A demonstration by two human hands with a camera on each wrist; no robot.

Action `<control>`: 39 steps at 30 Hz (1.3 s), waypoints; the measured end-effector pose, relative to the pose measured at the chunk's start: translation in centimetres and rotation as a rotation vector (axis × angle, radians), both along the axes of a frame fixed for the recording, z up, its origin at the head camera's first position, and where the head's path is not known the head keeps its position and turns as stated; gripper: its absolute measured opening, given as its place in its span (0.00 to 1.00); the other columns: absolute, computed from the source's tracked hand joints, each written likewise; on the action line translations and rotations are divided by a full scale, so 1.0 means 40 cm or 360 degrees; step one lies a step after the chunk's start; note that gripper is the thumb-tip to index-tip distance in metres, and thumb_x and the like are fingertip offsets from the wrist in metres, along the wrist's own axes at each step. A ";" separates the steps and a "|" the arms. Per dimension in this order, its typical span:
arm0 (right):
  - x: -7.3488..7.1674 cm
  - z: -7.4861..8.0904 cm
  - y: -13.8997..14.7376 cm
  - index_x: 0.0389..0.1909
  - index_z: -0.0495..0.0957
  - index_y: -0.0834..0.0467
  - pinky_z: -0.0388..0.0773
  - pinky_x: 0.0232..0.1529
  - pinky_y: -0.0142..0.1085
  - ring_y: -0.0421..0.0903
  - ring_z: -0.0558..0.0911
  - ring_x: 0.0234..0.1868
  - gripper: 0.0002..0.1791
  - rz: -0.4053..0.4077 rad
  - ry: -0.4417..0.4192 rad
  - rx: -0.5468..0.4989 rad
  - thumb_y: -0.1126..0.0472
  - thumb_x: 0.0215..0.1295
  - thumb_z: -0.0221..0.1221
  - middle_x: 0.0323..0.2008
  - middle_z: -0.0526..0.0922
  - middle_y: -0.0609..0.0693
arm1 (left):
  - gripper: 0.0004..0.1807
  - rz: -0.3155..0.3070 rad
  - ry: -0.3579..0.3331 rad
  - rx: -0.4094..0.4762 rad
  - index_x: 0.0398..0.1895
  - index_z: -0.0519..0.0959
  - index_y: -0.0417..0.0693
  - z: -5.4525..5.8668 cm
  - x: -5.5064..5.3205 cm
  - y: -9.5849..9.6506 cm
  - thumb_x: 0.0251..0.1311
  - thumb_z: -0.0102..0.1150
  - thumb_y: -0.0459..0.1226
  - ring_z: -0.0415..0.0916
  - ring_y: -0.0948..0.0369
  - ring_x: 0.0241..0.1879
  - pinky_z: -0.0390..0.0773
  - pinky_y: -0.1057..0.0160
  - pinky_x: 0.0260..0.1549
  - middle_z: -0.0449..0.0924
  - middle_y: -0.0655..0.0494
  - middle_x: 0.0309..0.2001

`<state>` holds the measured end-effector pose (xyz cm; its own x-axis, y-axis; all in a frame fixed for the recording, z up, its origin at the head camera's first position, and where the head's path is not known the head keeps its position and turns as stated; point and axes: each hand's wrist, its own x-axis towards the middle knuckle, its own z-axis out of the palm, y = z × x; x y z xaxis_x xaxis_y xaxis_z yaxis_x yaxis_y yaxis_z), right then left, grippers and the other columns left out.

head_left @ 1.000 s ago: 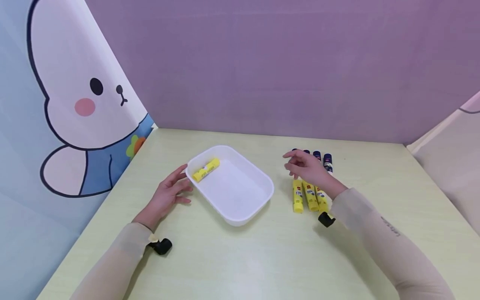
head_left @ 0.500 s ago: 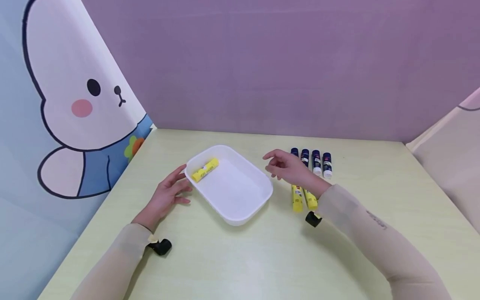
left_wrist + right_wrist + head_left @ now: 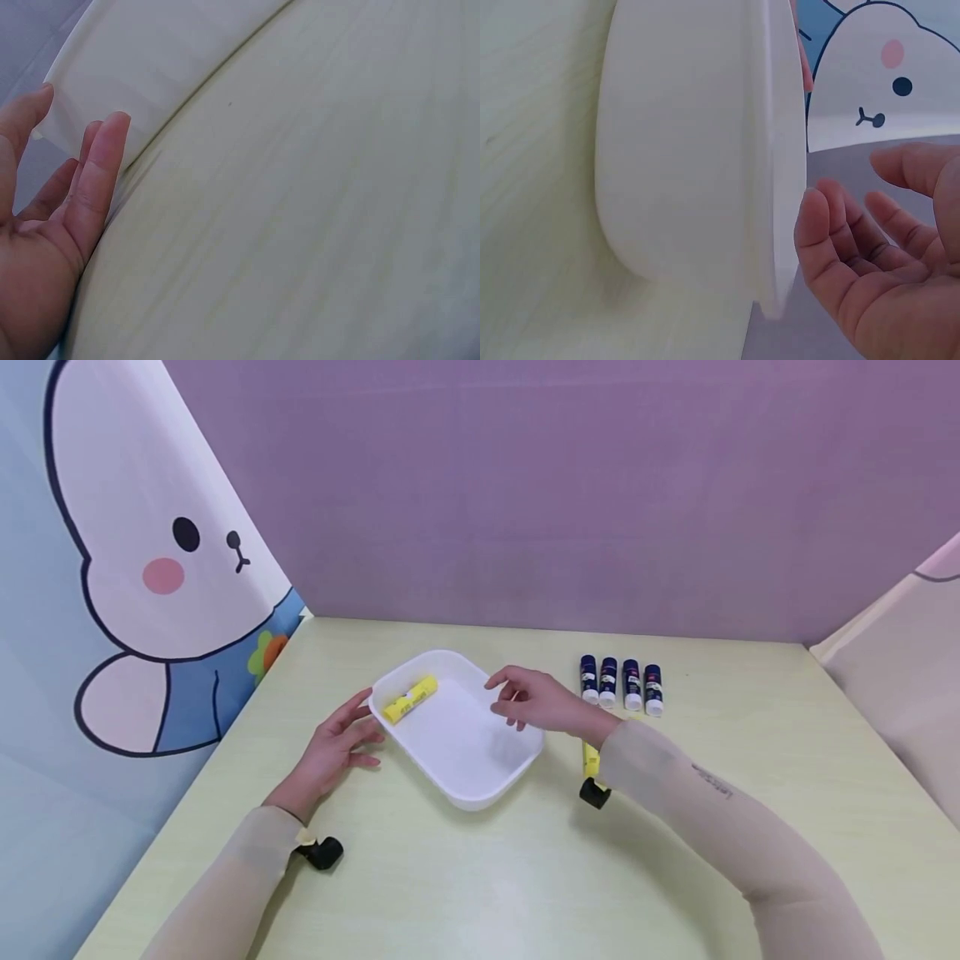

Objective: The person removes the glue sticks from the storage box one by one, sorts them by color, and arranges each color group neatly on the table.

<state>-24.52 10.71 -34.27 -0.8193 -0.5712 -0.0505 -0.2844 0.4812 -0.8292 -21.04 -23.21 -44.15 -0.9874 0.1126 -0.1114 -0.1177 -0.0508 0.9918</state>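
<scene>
A white plastic basin [image 3: 472,793] sits on the table, one yellow glue stick [image 3: 410,699] lying inside along its left end. My left hand [image 3: 341,743] rests at the basin's left corner, a fingertip at the rim; its fingers look extended and relaxed in the left wrist view. Over the basin's right side hovers my right hand [image 3: 536,700], fingers loosely bent. In the right wrist view nothing shows between its thumb and fingers. Beneath the right wrist, a yellow glue stick [image 3: 591,760] on the table is partly hidden by the forearm.
Several navy glue sticks [image 3: 632,685] with white ends lie in a row behind the right forearm. A purple backdrop [image 3: 562,502] rises at the table's far edge, and a bunny-print cloth [image 3: 165,610] hangs at left.
My right hand has moved left from above the glue sticks to over the basin, uncovering the navy ones while the sleeve covers most yellow ones. My left hand stays at the rim.
</scene>
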 end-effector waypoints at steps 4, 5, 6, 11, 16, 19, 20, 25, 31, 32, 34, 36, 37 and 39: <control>-0.007 -0.002 -0.030 0.58 0.74 0.61 0.85 0.34 0.38 0.62 0.81 0.37 0.17 0.0031 -0.0016 0.0008 0.65 0.69 0.60 0.37 0.80 0.55 | 0.34 -0.0004 -0.0002 -0.0009 0.79 0.56 0.62 0.001 0.001 0.001 0.73 0.56 0.42 0.79 0.63 0.43 0.87 0.62 0.35 0.61 0.49 0.69; -0.009 -0.002 -0.038 0.57 0.74 0.60 0.85 0.34 0.38 0.62 0.81 0.37 0.17 0.0037 -0.0025 0.0007 0.65 0.69 0.60 0.37 0.80 0.55 | 0.34 -0.0005 -0.0003 -0.0010 0.79 0.56 0.62 0.001 0.001 0.001 0.73 0.56 0.42 0.79 0.62 0.43 0.87 0.62 0.35 0.61 0.49 0.69; -0.012 -0.002 -0.046 0.57 0.74 0.60 0.85 0.34 0.38 0.62 0.81 0.38 0.17 0.0042 -0.0034 0.0008 0.65 0.69 0.60 0.37 0.80 0.55 | 0.34 -0.0008 -0.0002 -0.0010 0.79 0.56 0.63 0.001 0.001 0.001 0.73 0.55 0.42 0.79 0.62 0.43 0.87 0.62 0.35 0.61 0.49 0.69; -0.024 -0.003 -0.089 0.58 0.74 0.60 0.86 0.34 0.38 0.59 0.82 0.36 0.18 0.0023 -0.0132 0.0031 0.64 0.69 0.61 0.37 0.80 0.55 | 0.34 -0.0005 -0.0004 -0.0016 0.78 0.57 0.63 0.000 0.001 -0.001 0.72 0.56 0.42 0.79 0.62 0.43 0.87 0.62 0.35 0.61 0.49 0.69; -0.041 -0.012 -0.122 0.58 0.73 0.60 0.86 0.35 0.39 0.53 0.82 0.34 0.19 -0.0026 -0.0242 0.0011 0.63 0.69 0.61 0.38 0.81 0.56 | 0.34 -0.0011 0.0001 -0.0021 0.78 0.57 0.63 0.000 0.001 -0.003 0.72 0.56 0.42 0.79 0.63 0.44 0.87 0.62 0.35 0.61 0.49 0.69; -0.050 -0.017 -0.137 0.60 0.72 0.62 0.86 0.36 0.39 0.51 0.82 0.34 0.20 -0.0046 -0.0341 -0.0043 0.63 0.69 0.60 0.40 0.81 0.59 | 0.34 -0.0012 0.0000 -0.0020 0.78 0.56 0.63 0.001 0.001 -0.003 0.72 0.56 0.42 0.79 0.63 0.43 0.87 0.62 0.35 0.61 0.49 0.68; -0.054 -0.018 -0.142 0.61 0.71 0.63 0.86 0.36 0.40 0.51 0.82 0.34 0.21 -0.0054 -0.0377 -0.0061 0.63 0.69 0.60 0.41 0.81 0.60 | 0.34 -0.0014 -0.0002 -0.0019 0.78 0.56 0.63 0.001 0.001 -0.004 0.72 0.56 0.42 0.79 0.63 0.43 0.87 0.62 0.35 0.61 0.49 0.68; -0.069 -0.024 -0.163 0.64 0.67 0.66 0.86 0.38 0.40 0.50 0.82 0.34 0.24 -0.0112 -0.0557 -0.0179 0.64 0.71 0.58 0.46 0.80 0.66 | 0.35 -0.0016 -0.0003 -0.0015 0.79 0.56 0.63 0.002 0.002 -0.007 0.72 0.56 0.42 0.79 0.63 0.43 0.87 0.62 0.35 0.61 0.49 0.68; -0.085 -0.027 -0.178 0.66 0.66 0.66 0.86 0.41 0.40 0.54 0.82 0.39 0.23 -0.0174 -0.0675 -0.0309 0.64 0.74 0.54 0.50 0.78 0.68 | 0.35 -0.0018 -0.0013 -0.0026 0.79 0.56 0.64 -0.001 0.002 -0.007 0.72 0.56 0.43 0.79 0.63 0.43 0.87 0.62 0.36 0.61 0.49 0.69; -0.089 -0.026 -0.180 0.65 0.66 0.66 0.86 0.41 0.40 0.54 0.82 0.39 0.22 -0.0188 -0.0694 -0.0330 0.64 0.74 0.54 0.48 0.78 0.66 | 0.35 -0.0019 -0.0013 -0.0027 0.79 0.56 0.64 -0.002 0.001 -0.007 0.72 0.56 0.43 0.79 0.63 0.43 0.87 0.62 0.36 0.61 0.49 0.68; -0.097 -0.023 -0.185 0.65 0.67 0.66 0.86 0.41 0.40 0.54 0.82 0.38 0.21 -0.0220 -0.0736 -0.0375 0.64 0.74 0.53 0.44 0.79 0.62 | 0.35 -0.0022 -0.0012 -0.0030 0.79 0.56 0.64 -0.003 -0.001 -0.007 0.72 0.56 0.43 0.79 0.63 0.44 0.87 0.62 0.36 0.61 0.49 0.68; -0.105 -0.018 -0.191 0.63 0.68 0.66 0.86 0.41 0.40 0.52 0.81 0.37 0.20 -0.0245 -0.0778 -0.0437 0.64 0.74 0.53 0.41 0.78 0.59 | 0.34 -0.0017 -0.0008 -0.0032 0.78 0.56 0.64 -0.003 -0.001 -0.008 0.73 0.56 0.42 0.79 0.63 0.44 0.87 0.62 0.36 0.61 0.49 0.68; -0.107 -0.014 -0.194 0.63 0.68 0.65 0.86 0.42 0.40 0.51 0.81 0.36 0.20 -0.0259 -0.0798 -0.0464 0.64 0.74 0.53 0.40 0.78 0.59 | 0.34 -0.0020 -0.0006 -0.0034 0.79 0.56 0.64 -0.002 -0.001 -0.008 0.73 0.56 0.43 0.79 0.63 0.44 0.87 0.62 0.36 0.61 0.49 0.69; -0.112 -0.010 -0.200 0.61 0.69 0.65 0.85 0.41 0.40 0.51 0.81 0.36 0.19 -0.0286 -0.0825 -0.0510 0.64 0.73 0.54 0.40 0.78 0.58 | 0.34 -0.0021 -0.0005 -0.0037 0.79 0.56 0.64 -0.002 -0.001 -0.008 0.73 0.55 0.43 0.78 0.63 0.44 0.87 0.62 0.36 0.60 0.48 0.69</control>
